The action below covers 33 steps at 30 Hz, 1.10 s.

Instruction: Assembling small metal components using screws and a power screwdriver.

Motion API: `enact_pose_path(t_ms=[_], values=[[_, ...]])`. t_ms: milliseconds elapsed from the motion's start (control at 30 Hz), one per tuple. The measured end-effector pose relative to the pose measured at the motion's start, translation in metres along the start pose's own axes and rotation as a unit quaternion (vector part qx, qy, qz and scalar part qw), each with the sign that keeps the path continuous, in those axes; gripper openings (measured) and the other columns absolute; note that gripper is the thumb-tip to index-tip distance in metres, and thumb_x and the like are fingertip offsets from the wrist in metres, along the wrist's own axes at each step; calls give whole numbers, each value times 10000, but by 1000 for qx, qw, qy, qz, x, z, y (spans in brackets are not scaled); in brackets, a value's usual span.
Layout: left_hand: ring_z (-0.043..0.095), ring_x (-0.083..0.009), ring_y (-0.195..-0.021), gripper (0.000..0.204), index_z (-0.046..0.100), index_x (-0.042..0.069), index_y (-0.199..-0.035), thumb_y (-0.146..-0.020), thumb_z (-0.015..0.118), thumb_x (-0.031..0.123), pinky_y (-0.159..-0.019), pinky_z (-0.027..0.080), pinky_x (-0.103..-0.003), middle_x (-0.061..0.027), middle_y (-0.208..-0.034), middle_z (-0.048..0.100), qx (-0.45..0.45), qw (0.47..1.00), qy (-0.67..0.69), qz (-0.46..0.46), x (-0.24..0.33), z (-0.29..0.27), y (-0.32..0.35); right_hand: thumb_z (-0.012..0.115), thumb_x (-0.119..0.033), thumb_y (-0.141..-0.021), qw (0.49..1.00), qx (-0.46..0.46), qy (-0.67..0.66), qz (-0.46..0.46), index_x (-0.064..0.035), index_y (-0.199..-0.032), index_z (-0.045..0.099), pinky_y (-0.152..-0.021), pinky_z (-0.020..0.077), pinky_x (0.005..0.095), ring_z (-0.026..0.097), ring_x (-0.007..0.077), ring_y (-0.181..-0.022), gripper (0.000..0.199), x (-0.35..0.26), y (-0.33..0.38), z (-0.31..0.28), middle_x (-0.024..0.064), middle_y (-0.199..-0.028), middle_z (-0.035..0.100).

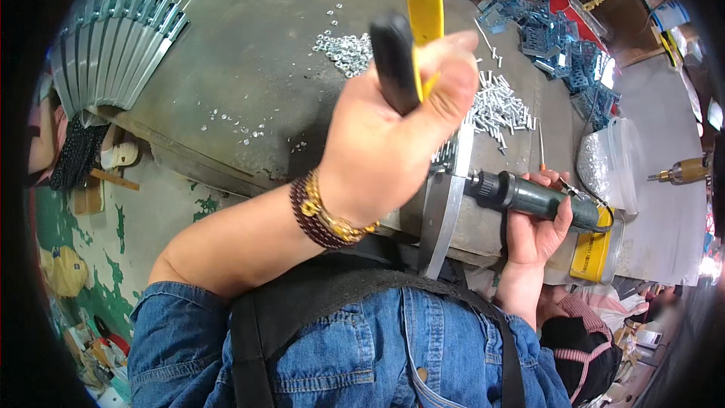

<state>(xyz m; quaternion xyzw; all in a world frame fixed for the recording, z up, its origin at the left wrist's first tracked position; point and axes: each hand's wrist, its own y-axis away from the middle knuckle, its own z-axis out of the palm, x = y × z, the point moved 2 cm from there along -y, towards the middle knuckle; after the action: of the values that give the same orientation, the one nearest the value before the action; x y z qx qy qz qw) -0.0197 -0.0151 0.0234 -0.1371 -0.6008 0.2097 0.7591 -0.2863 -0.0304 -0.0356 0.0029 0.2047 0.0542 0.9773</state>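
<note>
My left hand (385, 132) is raised over the bench, its fingers wrapped round black-and-yellow handles that look like pliers (396, 64). The handles stick up above the fist, and the jaws are hidden. A grey metal bar (445, 211) runs from under this hand toward my body. To its right, my right hand (536, 230) grips a dark green electric screwdriver (525, 196) from below. The driver's nose points left and meets the bar's side, or nearly so; I cannot tell which. Behind the bar lies a heap of small screws (498, 106), and a pile of nuts (343, 53) sits left of it.
Long metal profiles (113, 57) are fanned out at the far left. Blue plastic parts (559, 45) crowd the far right near a clear tub (615, 166). A yellow tin (593, 253) stands at the right edge, and another driver (683, 171) lies farther right.
</note>
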Motion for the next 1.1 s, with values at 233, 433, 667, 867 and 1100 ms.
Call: enact_pose_path(t_ms=[233,433,667,867,1100], values=[[412,-48,-720,504,457,-15,-1367,-896,609,81,-654,367,-197,24,-825,437,37,988,-129,69,-3,18,-12,727,-28,-733,999,24,-26,-1,-123,-1152,566,-1071,334,468,520,198,-1007,459,-2,-1,0,42,-1081,527],[348,-15,-744,447,461,-21,-1355,-911,510,-7,-660,302,-145,49,-917,402,54,997,-28,38,-8,22,-8,746,-33,-707,1000,-12,4,-28,-152,-1124,563,-1075,347,454,518,183,-992,471,8,-3,5,20,-1036,531],[414,-42,-710,373,457,-67,-1298,-932,438,6,-648,378,-187,-13,-944,480,9,1000,-28,7,-4,17,-10,771,-74,-687,994,-89,54,-35,-203,-1167,550,-1082,344,404,513,142,-980,544,5,-7,12,-43,-1001,515],[437,-98,-732,290,490,-39,-1210,-927,432,-18,-650,406,-248,-52,-921,473,87,995,23,-34,-15,5,-1,844,-150,-665,957,-265,115,-26,-209,-1137,539,-1026,396,466,550,212,-1037,565,-2,-10,32,41,-1149,550],[455,-82,-788,255,541,-30,-1171,-945,516,86,-675,411,-247,-31,-962,497,100,986,-131,4,34,-59,-21,867,-106,-614,736,-369,561,79,-18,-1082,590,-778,515,325,620,151,-863,551,-91,-21,166,84,-968,652]])
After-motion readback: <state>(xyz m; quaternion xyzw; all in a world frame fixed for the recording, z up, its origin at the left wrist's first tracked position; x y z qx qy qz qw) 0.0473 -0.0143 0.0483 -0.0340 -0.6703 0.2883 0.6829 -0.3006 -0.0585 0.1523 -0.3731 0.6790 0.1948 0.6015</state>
